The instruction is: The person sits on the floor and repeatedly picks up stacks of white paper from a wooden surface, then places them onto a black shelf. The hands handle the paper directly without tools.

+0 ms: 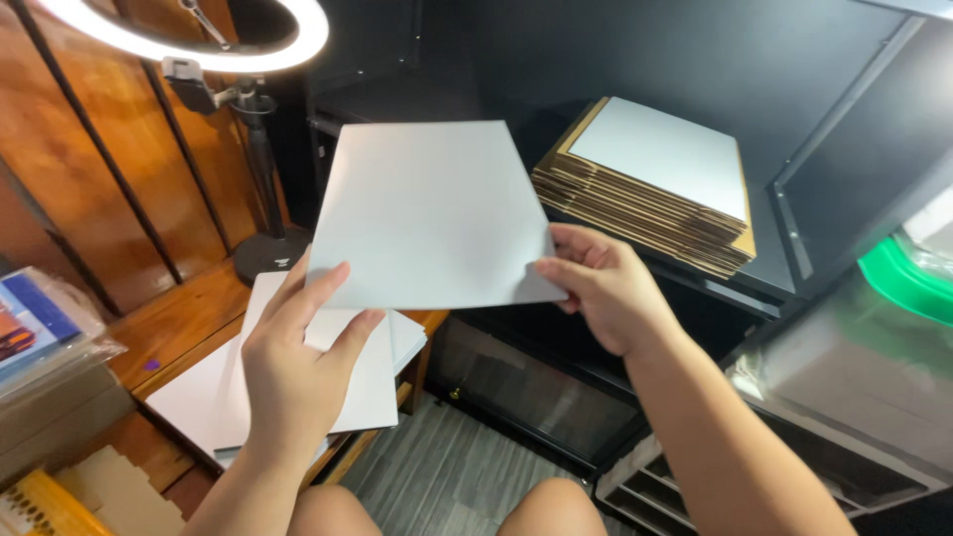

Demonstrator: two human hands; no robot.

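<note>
While both hands grip, sheet [432, 208] lies between (seemingly flat).

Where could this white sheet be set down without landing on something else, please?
Both hands, left hand and right hand, hold the white sheet. Bare wood lies between the lamp base and the white boards. The black shelf is bare right of the cardboard stack.

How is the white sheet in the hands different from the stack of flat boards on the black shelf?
The white sheet is single and thin; the stack of boards has many layers. The sheet is held in the air, tilted, by the left hand and the right hand; the stack lies flat on the black shelf, untouched. The sheet shows only white; the stack shows brown edges. Both have a white rectangular top face.
</note>
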